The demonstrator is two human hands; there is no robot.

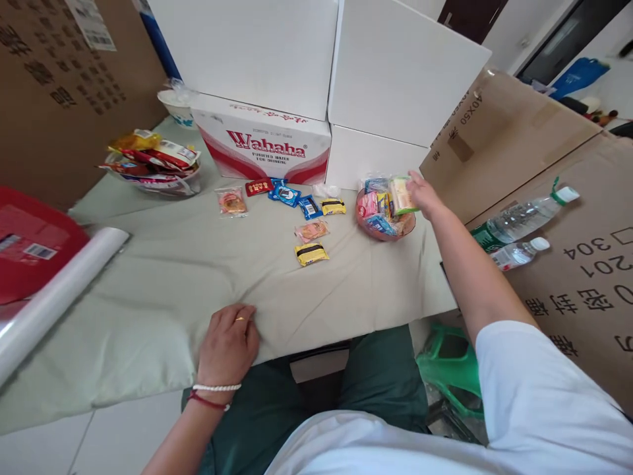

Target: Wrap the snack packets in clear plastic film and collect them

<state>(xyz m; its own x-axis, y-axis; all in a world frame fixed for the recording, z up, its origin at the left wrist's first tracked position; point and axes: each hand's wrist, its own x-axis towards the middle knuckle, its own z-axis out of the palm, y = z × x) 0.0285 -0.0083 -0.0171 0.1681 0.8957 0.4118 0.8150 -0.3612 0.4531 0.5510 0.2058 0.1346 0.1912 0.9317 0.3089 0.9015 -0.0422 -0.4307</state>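
Observation:
My right hand [424, 195] reaches out to the far right and grips a pale green and yellow snack packet [401, 195] above a reddish bowl [406, 228] filled with wrapped snacks. My left hand [228, 343] rests on the pale green cloth [163, 290] at the table's near edge, fingers curled under, nothing visible in it. Several small snack packets lie loose on the cloth between the bowls: a yellow one [311, 253], a pink one [311, 231], blue ones [285, 194] and a clear-wrapped orange one [231, 202].
A clear bowl [184, 186] heaped with packets stands at the back left. A Wahaha box [262, 140] and white boxes line the back. Cardboard boxes with two water bottles [519, 221] stand right. A white roll [54, 297] and red box lie left. A green stool [448, 369] is below.

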